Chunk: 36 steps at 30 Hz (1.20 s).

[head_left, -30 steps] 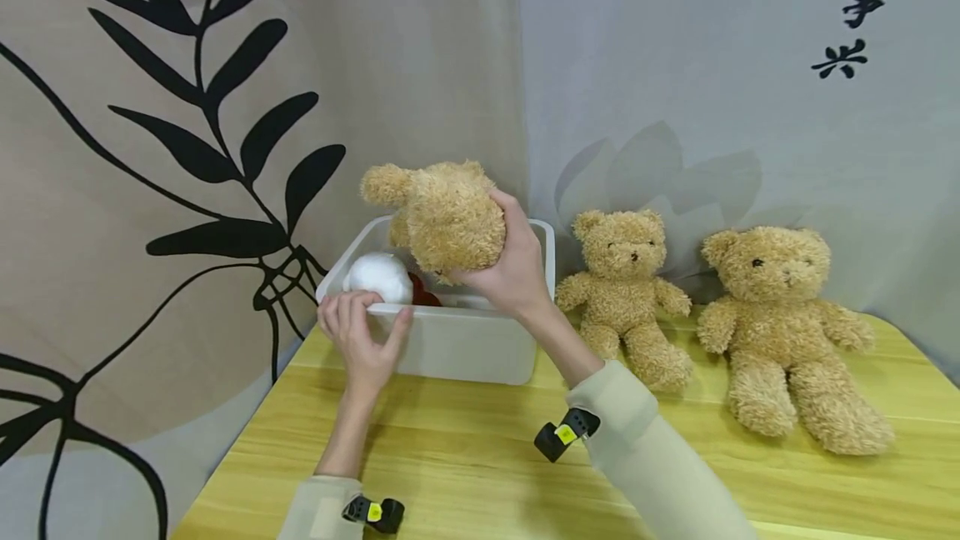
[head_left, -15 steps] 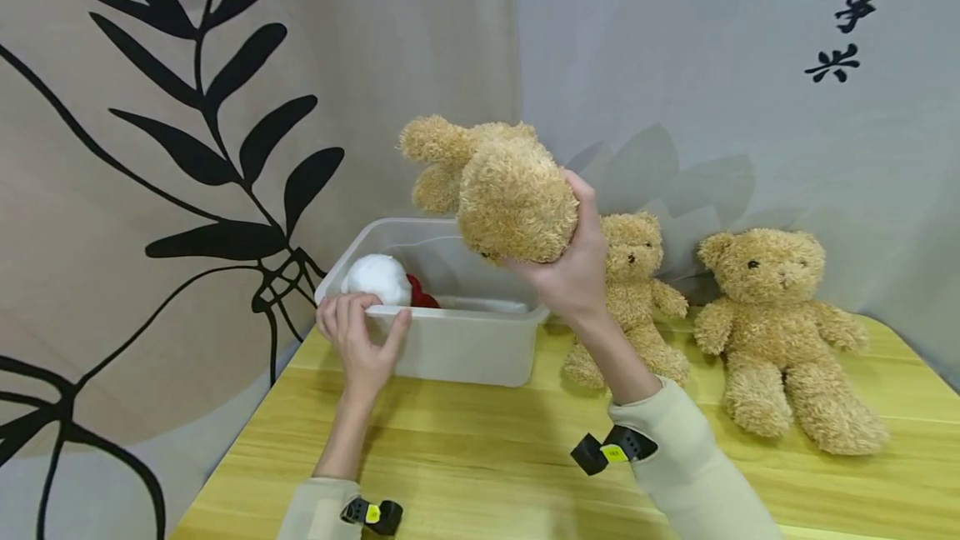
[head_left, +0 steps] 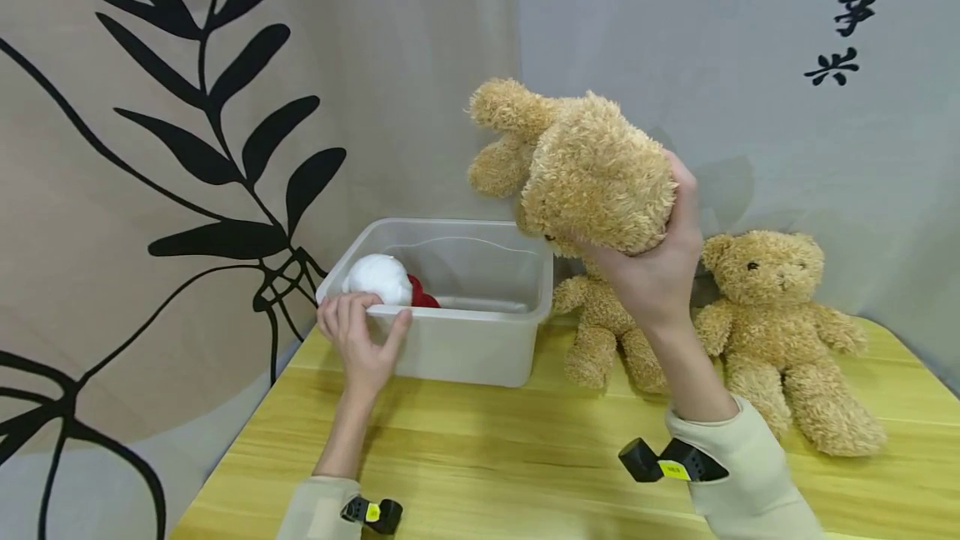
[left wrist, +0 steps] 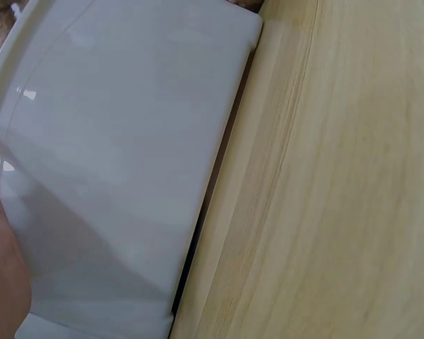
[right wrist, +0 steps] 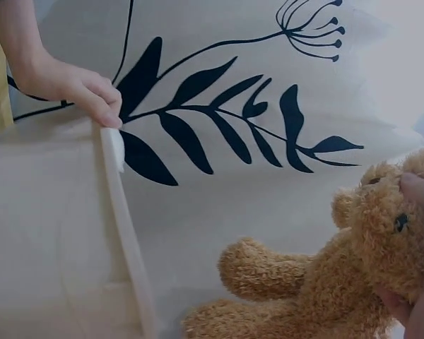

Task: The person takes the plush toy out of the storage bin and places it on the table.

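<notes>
Bear [head_left: 592,173] is held aloft by its head, right of the bin [head_left: 457,348], body tipped sideways | right hand [head_left: 660,265] is curled around the head, apparently so the bear is kept clear of two seated bears [head_left: 780,315] | left hand [head_left: 360,332] is clamped over the bin's rim, seemingly so it is steadied on the table [head_left: 487,457].
</notes>
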Each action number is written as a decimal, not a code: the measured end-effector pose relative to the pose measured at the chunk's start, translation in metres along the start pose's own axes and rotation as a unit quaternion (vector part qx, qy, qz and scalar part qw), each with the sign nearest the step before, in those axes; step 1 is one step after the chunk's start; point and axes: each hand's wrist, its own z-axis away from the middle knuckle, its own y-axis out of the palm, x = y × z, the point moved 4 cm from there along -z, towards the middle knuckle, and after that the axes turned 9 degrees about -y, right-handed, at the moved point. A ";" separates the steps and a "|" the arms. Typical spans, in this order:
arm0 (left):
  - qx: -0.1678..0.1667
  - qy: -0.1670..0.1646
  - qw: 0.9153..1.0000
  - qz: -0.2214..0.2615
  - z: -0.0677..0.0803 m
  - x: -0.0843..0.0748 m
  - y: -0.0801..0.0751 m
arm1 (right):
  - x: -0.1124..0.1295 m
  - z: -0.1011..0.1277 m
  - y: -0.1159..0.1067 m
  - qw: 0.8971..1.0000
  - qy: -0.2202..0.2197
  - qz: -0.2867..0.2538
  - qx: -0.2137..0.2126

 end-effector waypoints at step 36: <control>-0.007 -0.001 1.000 -0.016 -0.001 0.007 -0.006 | 0.036 -0.033 -0.145 0.986 -0.014 0.161 -0.036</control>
